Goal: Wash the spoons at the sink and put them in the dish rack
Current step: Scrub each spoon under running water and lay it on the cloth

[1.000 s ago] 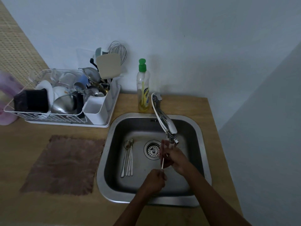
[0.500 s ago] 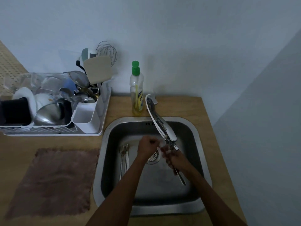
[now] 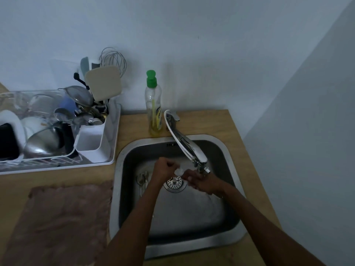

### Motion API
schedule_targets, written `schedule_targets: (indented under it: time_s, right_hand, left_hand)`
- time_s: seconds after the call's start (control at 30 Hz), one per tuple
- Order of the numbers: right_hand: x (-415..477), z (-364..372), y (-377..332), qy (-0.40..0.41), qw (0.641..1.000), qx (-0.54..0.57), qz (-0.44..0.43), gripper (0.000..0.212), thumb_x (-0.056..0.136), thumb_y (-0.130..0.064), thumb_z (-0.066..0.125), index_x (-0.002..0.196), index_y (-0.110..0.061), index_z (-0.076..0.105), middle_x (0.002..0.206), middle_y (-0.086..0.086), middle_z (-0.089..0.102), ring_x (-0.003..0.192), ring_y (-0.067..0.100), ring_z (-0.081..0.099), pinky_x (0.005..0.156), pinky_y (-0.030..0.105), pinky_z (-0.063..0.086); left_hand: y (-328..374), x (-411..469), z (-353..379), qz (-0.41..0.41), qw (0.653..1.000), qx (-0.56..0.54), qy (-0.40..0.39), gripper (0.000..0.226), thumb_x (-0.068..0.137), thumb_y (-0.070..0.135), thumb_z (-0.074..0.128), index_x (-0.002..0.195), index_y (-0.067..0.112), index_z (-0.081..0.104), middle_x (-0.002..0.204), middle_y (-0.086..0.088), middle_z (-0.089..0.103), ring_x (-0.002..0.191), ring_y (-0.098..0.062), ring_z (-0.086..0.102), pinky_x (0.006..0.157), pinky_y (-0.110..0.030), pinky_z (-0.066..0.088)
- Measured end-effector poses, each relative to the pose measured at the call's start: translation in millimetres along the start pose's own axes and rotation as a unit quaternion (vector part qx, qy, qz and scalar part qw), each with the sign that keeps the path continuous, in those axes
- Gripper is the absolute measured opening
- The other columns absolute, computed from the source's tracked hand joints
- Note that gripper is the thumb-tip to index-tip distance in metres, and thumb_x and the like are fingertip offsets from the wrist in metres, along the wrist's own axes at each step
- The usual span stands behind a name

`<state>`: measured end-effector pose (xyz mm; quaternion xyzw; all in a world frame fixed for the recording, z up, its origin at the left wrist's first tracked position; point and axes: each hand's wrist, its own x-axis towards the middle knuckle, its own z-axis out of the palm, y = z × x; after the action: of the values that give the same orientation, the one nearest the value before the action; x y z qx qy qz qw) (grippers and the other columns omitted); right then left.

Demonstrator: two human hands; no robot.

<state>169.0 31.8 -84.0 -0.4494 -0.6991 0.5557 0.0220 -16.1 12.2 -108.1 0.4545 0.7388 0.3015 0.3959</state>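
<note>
The main risk we see is a slip. Whatever sits between the two hands is wet and close under the faucet, so a loose pinch could drop it onto the drain or among the spoons lying in the sink just left of it, half hidden by the left forearm. The dish rack on the counter beside the sink is crowded, so a spoon put in carelessly could snag.

The left hand is curled into a tight fist, its thumb side meeting a pale blur. We judge that to be a spoon's bowl or foam, but cannot tell. The right hand is below the spout, fingers bent toward the same blur. We cannot make out whether either hand truly grips it.
</note>
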Motion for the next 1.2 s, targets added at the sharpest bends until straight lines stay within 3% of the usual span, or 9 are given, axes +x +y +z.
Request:
schedule_targets:
  time_s: [0.13, 0.27, 0.4, 0.5, 0.63, 0.8, 0.97, 1.1, 1.2]
  right_hand:
    - [-1.5, -10.8, 12.4, -0.034, 0.997, -0.071, 0.018, 0.017, 0.103, -0.03, 0.05, 0.093, -0.038, 0.062, 0.078, -0.005, 0.063, 0.064, 0.003, 0.057, 0.059, 0.02, 0.049]
    - [-15.2, -29.0, 27.0, -0.05, 0.997, -0.037, 0.039, 0.021, 0.102, -0.021, 0.05, 0.117, -0.016, 0.064, 0.079, -0.001, 0.063, 0.065, 0.004, 0.059, 0.06, 0.017, 0.049]
    - [-20.1, -17.9, 33.6, 0.056, 0.987, 0.139, 0.055, 0.018, 0.102, -0.018, 0.049, 0.099, -0.011, 0.064, 0.085, 0.004, 0.071, 0.075, 0.014, 0.068, 0.066, 0.021, 0.053]
    - [-7.3, 4.1, 34.0, 0.189, 0.947, 0.253, 0.051, 0.018, 0.101, -0.014, 0.05, 0.104, -0.009, 0.067, 0.092, 0.009, 0.074, 0.081, 0.018, 0.07, 0.068, 0.025, 0.054]
    - [8.0, 36.5, 23.3, 0.214, 0.849, 0.48, 0.047, 0.019, 0.096, -0.003, 0.052, 0.107, -0.012, 0.065, 0.09, 0.01, 0.074, 0.079, 0.02, 0.071, 0.068, 0.037, 0.06]
    - [16.7, 31.6, 16.6, 0.25, 0.826, 0.501, 0.067, 0.025, 0.091, -0.002, 0.054, 0.108, -0.017, 0.064, 0.085, 0.01, 0.074, 0.072, 0.021, 0.069, 0.058, 0.036, 0.057]
    - [18.4, 39.3, 16.4, 0.218, 0.853, 0.469, 0.076, 0.024, 0.099, -0.012, 0.049, 0.091, -0.015, 0.071, 0.082, 0.012, 0.075, 0.071, 0.022, 0.069, 0.062, 0.035, 0.057]
    - [19.2, 29.3, 17.9, 0.271, 0.824, 0.491, 0.078, 0.017, 0.101, -0.021, 0.05, 0.111, -0.022, 0.064, 0.089, 0.012, 0.076, 0.071, 0.019, 0.071, 0.068, 0.04, 0.056]
    - [12.5, 50.5, 11.9, 0.195, 0.867, 0.456, 0.049, 0.023, 0.102, -0.014, 0.045, 0.095, -0.01, 0.067, 0.09, 0.016, 0.072, 0.078, 0.025, 0.071, 0.07, 0.04, 0.057]
  left_hand:
    - [-9.9, -6.8, -26.5, 0.009, 0.993, 0.043, -0.112, 0.009, 0.081, 0.008, 0.076, 0.089, 0.005, 0.078, 0.08, -0.009, 0.075, 0.063, -0.007, 0.07, 0.062, -0.02, 0.058]
    - [-32.1, -21.9, -46.6, 0.008, 0.997, 0.06, -0.042, 0.009, 0.083, 0.009, 0.074, 0.091, 0.007, 0.077, 0.086, -0.008, 0.076, 0.068, -0.01, 0.07, 0.063, -0.018, 0.058]
    - [-34.1, -52.1, -48.1, -0.037, 0.999, -0.013, -0.01, 0.013, 0.085, 0.002, 0.069, 0.097, 0.0, 0.074, 0.087, -0.009, 0.071, 0.06, 0.0, 0.067, 0.057, -0.009, 0.053]
    - [-33.4, -68.0, -34.2, -0.11, 0.99, -0.058, -0.067, 0.018, 0.082, -0.003, 0.072, 0.1, -0.008, 0.071, 0.084, -0.015, 0.07, 0.056, -0.004, 0.069, 0.057, -0.013, 0.055]
    - [-32.6, -88.3, -9.9, -0.176, 0.976, -0.089, -0.088, 0.018, 0.082, -0.005, 0.07, 0.099, -0.012, 0.07, 0.081, -0.022, 0.071, 0.057, -0.015, 0.072, 0.059, -0.024, 0.06]
    - [-25.1, -106.8, 6.0, -0.169, 0.979, -0.113, -0.028, 0.012, 0.083, 0.011, 0.074, 0.085, 0.0, 0.077, 0.071, -0.01, 0.075, 0.06, -0.014, 0.073, 0.052, -0.017, 0.053]
    - [-25.3, -116.8, 7.0, -0.178, 0.975, -0.13, 0.003, 0.01, 0.083, 0.015, 0.076, 0.076, 0.008, 0.078, 0.07, -0.01, 0.075, 0.061, -0.016, 0.074, 0.059, -0.022, 0.059]
    - [-28.6, -119.3, 2.3, -0.195, 0.971, -0.137, -0.007, 0.01, 0.081, 0.011, 0.077, 0.072, 0.012, 0.076, 0.071, -0.01, 0.075, 0.064, -0.018, 0.074, 0.068, -0.032, 0.062]
    - [-32.5, -116.8, 1.0, -0.21, 0.967, -0.141, -0.003, 0.006, 0.082, 0.006, 0.075, 0.077, 0.007, 0.076, 0.073, -0.012, 0.075, 0.066, -0.019, 0.075, 0.072, -0.038, 0.063]
